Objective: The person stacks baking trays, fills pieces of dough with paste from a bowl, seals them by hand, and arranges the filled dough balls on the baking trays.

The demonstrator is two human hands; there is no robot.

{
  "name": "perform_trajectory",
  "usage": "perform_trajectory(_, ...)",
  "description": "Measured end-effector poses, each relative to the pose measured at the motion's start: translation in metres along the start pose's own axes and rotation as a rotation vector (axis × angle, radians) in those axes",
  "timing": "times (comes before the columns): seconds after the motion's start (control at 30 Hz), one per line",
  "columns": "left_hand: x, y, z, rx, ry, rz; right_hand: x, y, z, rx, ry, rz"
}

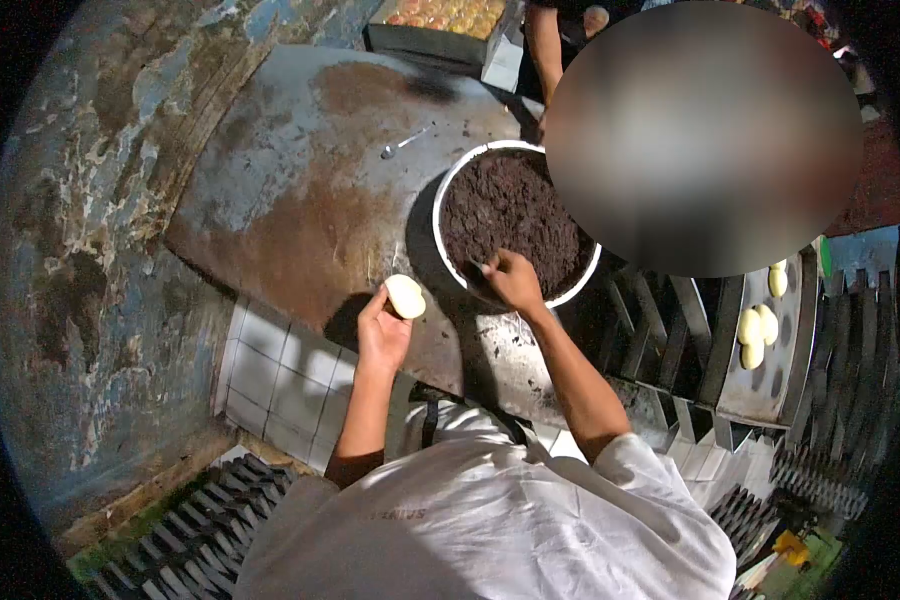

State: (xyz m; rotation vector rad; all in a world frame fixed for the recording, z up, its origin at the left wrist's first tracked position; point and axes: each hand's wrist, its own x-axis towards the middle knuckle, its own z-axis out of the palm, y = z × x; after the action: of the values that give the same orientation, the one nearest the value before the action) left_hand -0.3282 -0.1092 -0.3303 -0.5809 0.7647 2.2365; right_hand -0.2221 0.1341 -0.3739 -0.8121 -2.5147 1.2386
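My left hand [385, 335] holds a flat, pale yellow piece of dough [405, 297] up on its fingers, thumb at its edge. The dough is near the left side of a round white-rimmed tub [439, 228]. Crumbly dark brown filling [505, 205] nearly fills the tub. Over the tub's near edge, my right hand [513, 281] is closed around a small utensil [482, 268], of which only a short greyish end shows; the rest is hidden by the fingers and filling.
A metal spoon [390, 151] lies on the stained worktop [300, 215]. At the back stands a box of round buns [445, 15]. Another person's arm [544, 50] reaches in beyond the tub. To the right, a metal tray [740, 395] carries several dough pieces [756, 335] beside stacked slatted racks [850, 350].
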Motion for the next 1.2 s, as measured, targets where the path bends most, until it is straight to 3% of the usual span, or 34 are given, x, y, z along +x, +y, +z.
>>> perform_trajectory(0.07,0.001,-0.006,0.014,0.022,0.008,-0.042,-0.013,0.007,-0.023,0.457,-0.2,0.276)
perform_trajectory(0.17,0.002,-0.03,0.028,0.004,-0.116,-0.107,-0.055,-0.067,-0.087,0.724,-0.317,0.31)
perform_trajectory(0.23,-0.013,-0.051,0.052,0.0,-0.246,-0.158,-0.08,-0.078,-0.107,0.878,-0.375,0.315)
perform_trajectory(0.37,-0.052,-0.106,0.082,-0.067,-0.311,-0.283,-0.119,-0.034,-0.098,0.725,-0.128,0.096)
perform_trajectory(0.43,-0.067,-0.127,0.086,-0.12,-0.363,-0.298,-0.154,-0.004,-0.097,0.754,-0.027,0.101)
perform_trajectory(0.5,-0.094,-0.144,0.09,-0.05,-0.349,-0.304,-0.202,0.034,-0.103,0.564,0.075,0.153)
perform_trajectory(0.57,-0.12,-0.161,0.094,0.012,-0.329,-0.307,-0.258,0.083,-0.105,0.789,0.068,0.325)
perform_trajectory(0.6,-0.13,-0.167,0.093,0.006,-0.363,-0.311,-0.287,0.104,-0.106,0.716,0.13,0.423)
perform_trajectory(0.63,-0.138,-0.174,0.093,-0.001,-0.4,-0.312,-0.311,0.149,-0.096,0.496,0.117,0.685)
perform_trajectory(0.67,-0.145,-0.184,0.091,0.028,-0.412,-0.275,-0.326,0.212,-0.073,0.389,0.091,0.489)
perform_trajectory(0.7,-0.153,-0.192,0.091,0.04,-0.419,-0.278,-0.33,0.216,-0.078,0.282,0.086,0.296)
perform_trajectory(0.77,-0.17,-0.205,0.089,-0.043,-0.517,-0.433,-0.342,0.223,-0.088,-0.342,0.002,0.483)
perform_trajectory(0.83,-0.184,-0.22,0.081,0.019,-0.502,-0.428,-0.331,0.181,-0.115,-0.327,-0.055,0.421)
perform_trajectory(0.93,-0.211,-0.234,0.081,0.12,-0.527,-0.426,-0.299,0.064,-0.162,0.601,0.04,0.374)
perform_trajectory(0.97,-0.215,-0.236,0.077,0.129,-0.522,-0.43,-0.295,0.048,-0.166,1.016,0.041,0.252)
perform_trajectory(1.0,-0.216,-0.238,0.072,0.229,-0.518,-0.377,-0.299,0.031,-0.177,1.021,0.043,0.256)
perform_trajectory(1.07,-0.217,-0.243,0.065,0.43,-0.501,-0.215,-0.305,0.005,-0.195,1.395,-0.218,0.345)
perform_trajectory(1.1,-0.224,-0.241,0.068,0.431,-0.503,-0.213,-0.311,0.008,-0.194,1.395,-0.219,0.342)
perform_trajectory(1.17,-0.239,-0.231,0.074,1.053,-0.481,-0.007,-0.32,0.016,-0.191,0.83,-0.121,0.008)
perform_trajectory(1.2,-0.24,-0.226,0.071,1.08,-0.49,-0.033,-0.326,-0.001,-0.204,0.454,-0.033,-0.063)
